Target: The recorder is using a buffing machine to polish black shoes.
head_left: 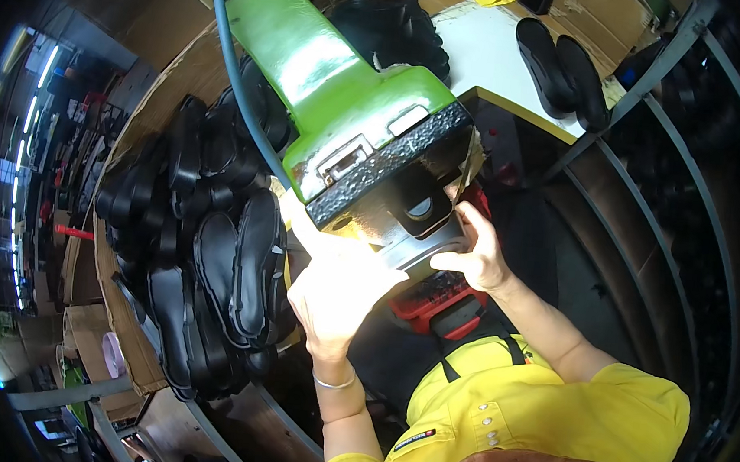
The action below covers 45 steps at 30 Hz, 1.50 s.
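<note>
Green press (338, 81) at frame centre is met by both hands: left hand (335, 293), overexposed, grip impossible to tell; right hand (472, 256) fingers curled loosely at its base. Black soles (212, 253) are piled left.

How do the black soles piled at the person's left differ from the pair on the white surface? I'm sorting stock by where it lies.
The piled soles are many, heaped and overlapping in a cardboard-walled bin, some showing moulded tread. The pair of soles is just two, lying side by side and flat on the white tabletop, with plain smooth faces up. The pile sits beside the left hand; the pair lies beyond the green machine. Both are black and sole-shaped.
</note>
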{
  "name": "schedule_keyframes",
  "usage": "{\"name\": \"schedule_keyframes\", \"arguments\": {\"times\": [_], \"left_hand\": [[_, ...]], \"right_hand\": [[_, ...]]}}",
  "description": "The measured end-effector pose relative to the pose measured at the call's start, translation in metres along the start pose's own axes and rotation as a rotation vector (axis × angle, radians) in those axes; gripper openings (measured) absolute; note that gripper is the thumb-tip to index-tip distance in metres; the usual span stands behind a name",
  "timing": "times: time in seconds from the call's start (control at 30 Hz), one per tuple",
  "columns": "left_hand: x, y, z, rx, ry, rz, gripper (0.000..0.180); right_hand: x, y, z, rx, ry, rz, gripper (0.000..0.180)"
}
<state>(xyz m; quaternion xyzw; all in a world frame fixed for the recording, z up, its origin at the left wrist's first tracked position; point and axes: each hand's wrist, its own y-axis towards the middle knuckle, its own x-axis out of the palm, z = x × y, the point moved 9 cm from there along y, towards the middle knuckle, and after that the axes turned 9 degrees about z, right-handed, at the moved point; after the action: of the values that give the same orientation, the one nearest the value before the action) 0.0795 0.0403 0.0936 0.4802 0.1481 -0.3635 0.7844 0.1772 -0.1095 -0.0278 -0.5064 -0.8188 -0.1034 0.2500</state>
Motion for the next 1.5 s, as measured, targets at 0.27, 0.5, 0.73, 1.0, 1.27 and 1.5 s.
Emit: {"name": "schedule_keyframes", "arguments": {"times": [0.27,0.5,0.73,1.0,1.27,1.5], "left_hand": [[0.007,-0.041,-0.038,-0.250,-0.056,-0.006,0.038],[0.019,-0.096,-0.059,-0.436,-0.084,0.034,0.051],[0.032,-0.031,0.009,-0.014,0.188,0.022,0.052],[0.030,-0.022,0.000,0.020,0.259,-0.035,0.044],[0.038,-0.025,-0.008,0.153,0.341,-0.105,0.045],[0.027,-0.035,-0.031,-0.093,0.141,-0.222,0.039]], "right_hand": [[0.007,0.002,-0.005,-0.268,-0.316,-0.090,0.060],[0.015,0.001,0.000,-0.198,-0.218,-0.136,0.063],[-0.011,0.004,0.001,-0.064,-0.069,-0.038,0.064],[-0.006,0.000,0.001,0.011,-0.045,-0.016,0.060],[0.002,-0.006,-0.003,-0.034,-0.116,-0.029,0.061],[0.015,-0.005,0.005,-0.200,-0.325,-0.058,0.065]]}}
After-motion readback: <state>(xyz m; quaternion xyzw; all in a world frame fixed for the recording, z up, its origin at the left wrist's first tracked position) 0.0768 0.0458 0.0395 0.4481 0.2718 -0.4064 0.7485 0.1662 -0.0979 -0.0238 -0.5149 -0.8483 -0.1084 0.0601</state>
